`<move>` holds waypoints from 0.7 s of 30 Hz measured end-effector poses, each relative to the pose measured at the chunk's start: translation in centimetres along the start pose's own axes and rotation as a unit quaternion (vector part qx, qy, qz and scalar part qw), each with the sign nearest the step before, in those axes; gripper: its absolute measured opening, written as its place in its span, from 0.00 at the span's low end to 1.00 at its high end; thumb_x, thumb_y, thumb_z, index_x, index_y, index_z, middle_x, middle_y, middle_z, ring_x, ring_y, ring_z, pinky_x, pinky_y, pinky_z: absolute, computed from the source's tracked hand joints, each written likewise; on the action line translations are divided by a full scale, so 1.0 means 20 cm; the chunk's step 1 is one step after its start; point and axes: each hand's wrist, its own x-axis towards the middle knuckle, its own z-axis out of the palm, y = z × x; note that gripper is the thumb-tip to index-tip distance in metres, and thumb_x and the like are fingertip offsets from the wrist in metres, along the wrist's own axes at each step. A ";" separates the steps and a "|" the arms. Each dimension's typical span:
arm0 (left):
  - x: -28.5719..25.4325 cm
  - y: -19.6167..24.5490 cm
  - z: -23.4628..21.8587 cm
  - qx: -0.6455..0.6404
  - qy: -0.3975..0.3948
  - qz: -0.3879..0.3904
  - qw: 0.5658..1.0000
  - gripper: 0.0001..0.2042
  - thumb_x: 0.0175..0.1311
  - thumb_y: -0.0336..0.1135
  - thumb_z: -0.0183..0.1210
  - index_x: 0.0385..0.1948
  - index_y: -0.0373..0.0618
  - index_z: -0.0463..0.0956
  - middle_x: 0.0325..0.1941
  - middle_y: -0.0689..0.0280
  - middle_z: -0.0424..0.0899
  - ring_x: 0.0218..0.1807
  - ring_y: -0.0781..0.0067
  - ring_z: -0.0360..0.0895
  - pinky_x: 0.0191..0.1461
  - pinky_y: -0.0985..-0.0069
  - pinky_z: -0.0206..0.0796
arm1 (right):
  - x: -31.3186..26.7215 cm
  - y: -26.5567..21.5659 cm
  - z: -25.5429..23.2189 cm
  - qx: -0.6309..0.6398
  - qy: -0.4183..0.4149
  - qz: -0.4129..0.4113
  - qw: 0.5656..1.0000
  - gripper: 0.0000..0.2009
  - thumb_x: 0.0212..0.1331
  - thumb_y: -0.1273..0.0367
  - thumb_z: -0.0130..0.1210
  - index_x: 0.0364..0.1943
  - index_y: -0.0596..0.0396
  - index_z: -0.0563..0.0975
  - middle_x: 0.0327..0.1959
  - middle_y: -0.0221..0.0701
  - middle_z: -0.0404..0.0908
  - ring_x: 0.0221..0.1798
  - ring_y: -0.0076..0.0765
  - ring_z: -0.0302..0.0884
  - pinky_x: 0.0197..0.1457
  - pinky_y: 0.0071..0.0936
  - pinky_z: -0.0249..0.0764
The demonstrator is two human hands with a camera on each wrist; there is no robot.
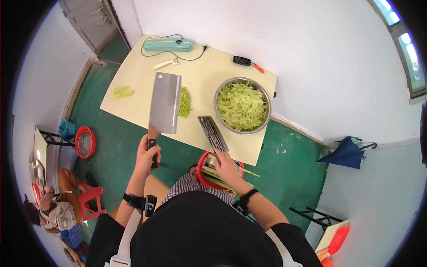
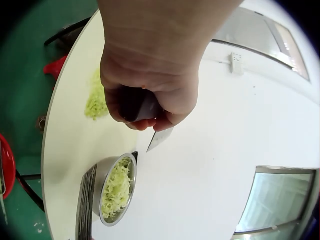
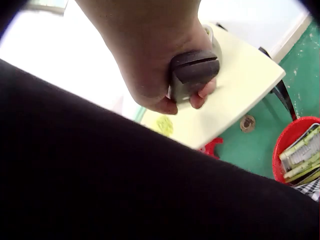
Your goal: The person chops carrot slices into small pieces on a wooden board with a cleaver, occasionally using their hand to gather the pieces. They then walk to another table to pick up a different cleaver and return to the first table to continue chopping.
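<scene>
My left hand grips the dark handle of a cleaver, its broad steel blade pointing away from me over the table. In my right hand is the handle of a broad-bladed knife with a dark, white-streaked blade, held over the table's near edge. Between the blades lies a small heap of finely chopped green vegetable, partly hidden by the cleaver. To the right, a steel bowl is full of pale green shreds. The right wrist view shows the knife's black handle end inside the fist.
On the cream table are green strips, a white peeler, a corded turquoise appliance and a black object. Below the near edge, a red basin holds long green stalks. A blue umbrella leans at the right wall.
</scene>
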 end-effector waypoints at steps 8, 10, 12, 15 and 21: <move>-0.27 0.03 -0.21 0.012 0.082 0.008 0.996 0.20 0.54 0.23 0.51 0.51 0.41 0.65 0.23 0.68 0.70 0.15 0.79 0.67 0.19 0.82 0.60 | 0.36 -0.06 0.38 -0.070 0.054 0.013 0.996 0.24 0.57 0.68 0.52 0.61 0.43 0.68 0.39 0.43 0.72 0.33 0.51 0.78 0.35 0.45 0.76; -0.30 0.01 -0.24 0.013 0.088 0.004 0.996 0.20 0.53 0.23 0.51 0.51 0.41 0.65 0.23 0.68 0.70 0.15 0.79 0.67 0.19 0.82 0.60 | 0.41 -0.07 0.41 -0.101 0.070 0.017 0.992 0.24 0.57 0.68 0.52 0.61 0.44 0.68 0.40 0.43 0.72 0.33 0.50 0.78 0.36 0.44 0.77; -0.33 0.00 -0.26 0.017 0.095 -0.014 0.995 0.20 0.53 0.22 0.51 0.52 0.40 0.65 0.23 0.68 0.71 0.16 0.80 0.68 0.20 0.82 0.60 | 0.43 -0.07 0.44 -0.109 0.052 0.032 0.992 0.24 0.57 0.68 0.52 0.62 0.44 0.67 0.41 0.42 0.71 0.38 0.50 0.77 0.38 0.43 0.77; -0.35 -0.03 -0.27 0.001 0.094 -0.027 0.995 0.21 0.54 0.21 0.52 0.52 0.40 0.65 0.24 0.68 0.71 0.17 0.80 0.68 0.20 0.82 0.61 | 0.46 -0.05 0.49 -0.138 0.088 0.040 0.986 0.24 0.59 0.69 0.51 0.62 0.45 0.67 0.42 0.40 0.71 0.43 0.49 0.76 0.38 0.41 0.78; -0.36 -0.03 -0.23 0.000 0.065 -0.052 0.997 0.21 0.54 0.22 0.54 0.52 0.40 0.65 0.24 0.68 0.72 0.18 0.80 0.69 0.22 0.82 0.62 | 0.52 0.02 0.57 -0.210 0.055 0.124 0.968 0.27 0.58 0.71 0.50 0.64 0.41 0.64 0.46 0.40 0.71 0.49 0.48 0.72 0.48 0.42 0.73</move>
